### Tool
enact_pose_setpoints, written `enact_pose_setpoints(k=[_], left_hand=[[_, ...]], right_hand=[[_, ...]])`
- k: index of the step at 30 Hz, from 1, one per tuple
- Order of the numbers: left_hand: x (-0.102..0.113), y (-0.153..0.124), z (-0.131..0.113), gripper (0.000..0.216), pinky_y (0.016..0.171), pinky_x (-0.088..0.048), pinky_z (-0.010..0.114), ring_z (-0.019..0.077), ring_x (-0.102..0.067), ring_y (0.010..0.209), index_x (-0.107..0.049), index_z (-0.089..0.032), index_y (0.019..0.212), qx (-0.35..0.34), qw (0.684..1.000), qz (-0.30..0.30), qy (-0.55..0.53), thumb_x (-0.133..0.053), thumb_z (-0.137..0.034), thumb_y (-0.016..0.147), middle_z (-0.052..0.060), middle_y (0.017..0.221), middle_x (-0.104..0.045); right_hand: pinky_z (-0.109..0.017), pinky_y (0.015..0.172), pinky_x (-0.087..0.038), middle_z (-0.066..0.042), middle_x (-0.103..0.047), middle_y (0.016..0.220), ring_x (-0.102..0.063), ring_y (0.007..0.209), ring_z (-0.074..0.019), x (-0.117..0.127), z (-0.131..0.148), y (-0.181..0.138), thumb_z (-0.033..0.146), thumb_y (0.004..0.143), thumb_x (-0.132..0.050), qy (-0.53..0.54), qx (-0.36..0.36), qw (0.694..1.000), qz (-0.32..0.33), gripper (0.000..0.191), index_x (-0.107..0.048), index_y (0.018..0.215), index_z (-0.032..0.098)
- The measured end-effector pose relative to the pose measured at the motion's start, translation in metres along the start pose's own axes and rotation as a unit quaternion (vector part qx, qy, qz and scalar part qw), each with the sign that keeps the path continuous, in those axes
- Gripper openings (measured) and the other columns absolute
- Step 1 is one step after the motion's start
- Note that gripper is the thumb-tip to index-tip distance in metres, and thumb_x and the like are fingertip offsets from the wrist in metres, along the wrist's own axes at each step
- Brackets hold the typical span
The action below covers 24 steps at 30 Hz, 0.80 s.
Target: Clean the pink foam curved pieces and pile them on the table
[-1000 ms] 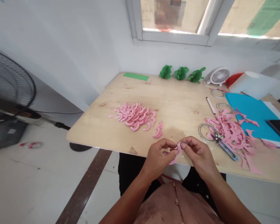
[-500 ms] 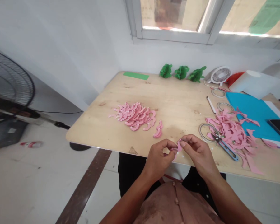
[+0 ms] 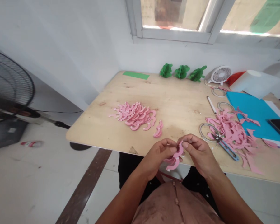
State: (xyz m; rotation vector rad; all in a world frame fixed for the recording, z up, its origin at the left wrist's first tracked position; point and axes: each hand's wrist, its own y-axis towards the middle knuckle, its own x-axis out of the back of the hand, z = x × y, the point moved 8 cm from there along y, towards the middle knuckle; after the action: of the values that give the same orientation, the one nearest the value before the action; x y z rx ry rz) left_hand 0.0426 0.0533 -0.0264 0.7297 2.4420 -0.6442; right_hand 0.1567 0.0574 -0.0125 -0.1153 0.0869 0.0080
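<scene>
Over the table's front edge, my left hand [image 3: 160, 155] and my right hand [image 3: 197, 151] pinch a strip of curved pink paper pieces [image 3: 176, 157] between them. The strip hangs in a wavy shape below my fingers, with small white patches on it. Part of it is hidden behind my left thumb. Just beyond my hands lies a small stack of curved pink pieces [image 3: 158, 129]. Farther left is a larger pile of similar pink curved pieces [image 3: 135, 115], many with white spots at their ends.
Blue-handled snips [image 3: 227, 149] lie by pink paper scraps [image 3: 233, 129] and a wire coil [image 3: 207, 132] on the right. Several green paper shapes [image 3: 182, 72] and a small white fan [image 3: 220, 75] stand at the back. A phone [image 3: 278, 129] rests on blue sheets [image 3: 252, 112].
More of the pink strip now shows, hanging below my fingers where it was mostly hidden. My hands have shifted only slightly. The piles on the table are unchanged.
</scene>
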Motion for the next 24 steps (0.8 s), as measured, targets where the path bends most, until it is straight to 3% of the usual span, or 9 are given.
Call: enact_pose_setpoints(k=[2, 6, 11, 16, 24], left_hand=[[-0.001, -0.001, -0.002, 0.027, 0.059, -0.041, 0.023, 0.0128, -0.060, 0.063, -0.060, -0.015, 0.083, -0.014, 1.000, -0.008, 0.010, -0.073, -0.034, 0.068, 0.005, 0.080, -0.066], [0.007, -0.002, -0.008, 0.023, 0.062, -0.041, 0.023, 0.0135, -0.059, 0.070, -0.060, -0.015, 0.079, -0.053, 0.993, -0.084, 0.071, -0.074, -0.029, 0.066, 0.003, 0.075, -0.064], [0.011, -0.004, -0.016, 0.012, 0.071, -0.044, 0.025, 0.0136, -0.059, 0.076, -0.060, -0.016, 0.081, -0.122, 0.966, -0.137, 0.184, -0.065, -0.024, 0.073, 0.002, 0.079, -0.064], [0.009, -0.007, -0.019, 0.010, 0.080, -0.046, 0.029, 0.0161, -0.061, 0.082, -0.061, -0.018, 0.086, -0.144, 0.940, -0.156, 0.266, -0.061, -0.022, 0.076, 0.003, 0.086, -0.066], [0.007, -0.007, -0.017, 0.011, 0.080, -0.047, 0.029, 0.0169, -0.062, 0.084, -0.061, -0.018, 0.086, -0.139, 0.944, -0.151, 0.259, -0.060, -0.023, 0.077, 0.003, 0.086, -0.067]], right_hand=[[-0.026, 0.064, -0.046, -0.001, -0.064, 0.072, -0.056, 0.066, -0.0143, 0.000, 0.000, 0.000, 0.033, 0.078, -0.065, 0.007, 0.003, 1.000, 0.004, 0.012, -0.065, 0.078, 0.020], [-0.027, 0.071, -0.047, -0.002, -0.068, 0.079, -0.059, 0.075, -0.0155, 0.001, 0.002, 0.001, 0.031, 0.079, -0.065, -0.012, 0.016, 1.000, -0.003, 0.011, -0.066, 0.081, 0.021], [-0.030, 0.079, -0.049, -0.005, -0.071, 0.089, -0.063, 0.085, -0.0182, 0.001, 0.009, -0.001, 0.034, 0.084, -0.059, -0.071, 0.039, 0.996, -0.024, 0.017, -0.068, 0.090, 0.021], [-0.037, 0.083, -0.050, -0.006, -0.074, 0.090, -0.065, 0.091, -0.0229, 0.003, 0.010, -0.003, 0.036, 0.082, -0.060, -0.123, 0.049, 0.990, -0.057, 0.019, -0.071, 0.089, 0.022], [-0.040, 0.084, -0.050, -0.005, -0.075, 0.091, -0.067, 0.090, -0.0239, 0.007, 0.006, -0.004, 0.036, 0.080, -0.063, -0.142, 0.059, 0.984, -0.091, 0.018, -0.074, 0.089, 0.024]])
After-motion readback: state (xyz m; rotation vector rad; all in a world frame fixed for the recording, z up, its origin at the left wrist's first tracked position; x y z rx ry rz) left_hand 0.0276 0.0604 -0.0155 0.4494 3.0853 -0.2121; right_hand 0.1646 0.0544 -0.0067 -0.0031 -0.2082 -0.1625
